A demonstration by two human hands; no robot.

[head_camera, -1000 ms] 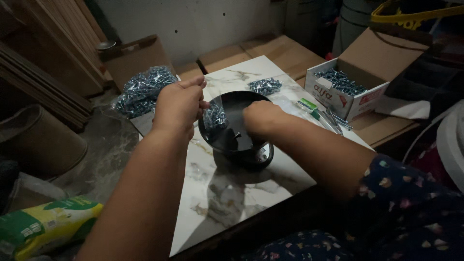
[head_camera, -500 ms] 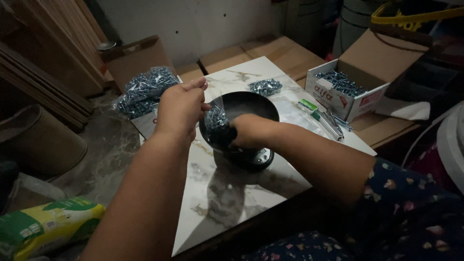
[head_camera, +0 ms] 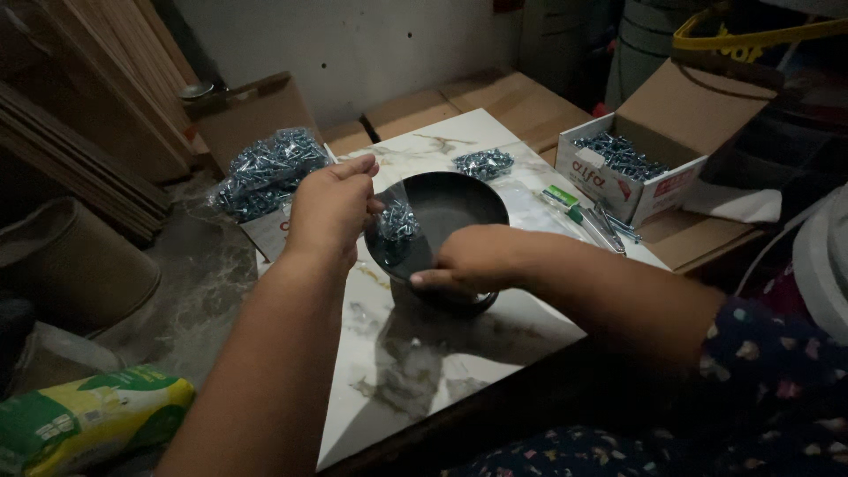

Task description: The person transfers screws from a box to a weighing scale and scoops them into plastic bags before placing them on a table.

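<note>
A black round bowl (head_camera: 459, 205) stands on a white marbled slab (head_camera: 415, 371). My left hand (head_camera: 331, 208) pinches the top of a small clear plastic bag of silvery screws (head_camera: 397, 221), which hangs over the bowl's left rim. My right hand (head_camera: 473, 261) lies on the bowl's near rim, fingers curled over its edge. Whether it also touches the bag is hidden.
A large heap of bagged screws (head_camera: 265, 168) lies at the slab's far left, a smaller bag (head_camera: 483, 162) behind the bowl. An open cardboard box of screws (head_camera: 632, 163) stands right, pliers (head_camera: 605, 228) beside it. Wooden boards (head_camera: 79, 159) lean left; a green-yellow sack (head_camera: 84, 420) lies near left.
My right hand has slid from over the bowl's middle to its near rim. The bag of screws now shows clearly in my left hand at the bowl's left edge.
</note>
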